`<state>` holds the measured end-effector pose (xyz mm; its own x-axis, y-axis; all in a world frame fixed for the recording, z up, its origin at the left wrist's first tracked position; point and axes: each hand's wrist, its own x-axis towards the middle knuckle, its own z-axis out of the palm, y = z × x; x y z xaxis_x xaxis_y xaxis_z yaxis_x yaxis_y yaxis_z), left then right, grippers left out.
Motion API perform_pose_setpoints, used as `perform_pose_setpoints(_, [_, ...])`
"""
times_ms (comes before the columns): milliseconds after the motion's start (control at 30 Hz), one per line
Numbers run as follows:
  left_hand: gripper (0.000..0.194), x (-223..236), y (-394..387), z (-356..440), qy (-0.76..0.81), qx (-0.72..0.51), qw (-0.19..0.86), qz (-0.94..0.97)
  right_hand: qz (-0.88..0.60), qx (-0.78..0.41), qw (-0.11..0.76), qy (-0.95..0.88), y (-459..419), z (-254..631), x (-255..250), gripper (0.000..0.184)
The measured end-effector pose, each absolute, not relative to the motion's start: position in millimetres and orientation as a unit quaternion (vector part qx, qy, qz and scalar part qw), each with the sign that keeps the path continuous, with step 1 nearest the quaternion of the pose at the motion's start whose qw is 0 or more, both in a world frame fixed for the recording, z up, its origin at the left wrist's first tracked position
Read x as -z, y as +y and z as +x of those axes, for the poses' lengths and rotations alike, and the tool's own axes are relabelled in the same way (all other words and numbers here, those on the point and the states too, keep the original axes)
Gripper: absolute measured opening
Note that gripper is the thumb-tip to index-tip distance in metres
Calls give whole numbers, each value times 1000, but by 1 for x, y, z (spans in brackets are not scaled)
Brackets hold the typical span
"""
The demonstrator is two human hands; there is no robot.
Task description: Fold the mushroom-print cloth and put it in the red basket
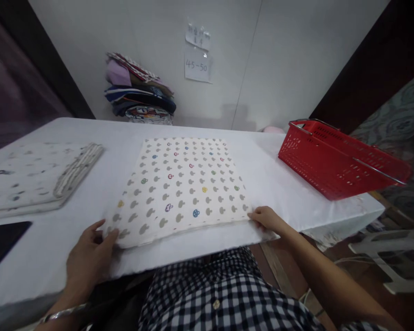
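A white fabric piece printed with grey and coloured mushrooms (188,184) lies flat on the white-covered table (258,174), its near edge towards me. At its near left corner is my left hand (91,255), thumb on top at the edge, index finger beside it and the other fingers mostly hidden. My right hand (266,218) pinches the near right corner between closed fingers. The fabric's near edge looks layered, as if folded.
Folded printed fabric (37,177) rests at left, with a dark phone (5,241) nearer me. A stack of folded textiles (140,92) stands against the wall. At right is a red plastic basket (338,158); a white stool (393,253) is below the table's right edge.
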<state>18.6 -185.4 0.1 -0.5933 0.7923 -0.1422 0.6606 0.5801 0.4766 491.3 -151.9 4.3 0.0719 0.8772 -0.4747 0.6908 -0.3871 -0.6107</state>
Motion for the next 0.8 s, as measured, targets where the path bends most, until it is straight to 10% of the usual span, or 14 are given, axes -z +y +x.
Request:
perform_pose_setpoints(400, [68, -9, -181, 15, 859, -77, 166, 478, -700, -449, 123, -541, -157, 478, 1, 31])
perform_pose_setpoints(800, [70, -3, -185, 16, 838, -299, 225, 396, -692, -493, 220, -479, -159, 477, 6, 38])
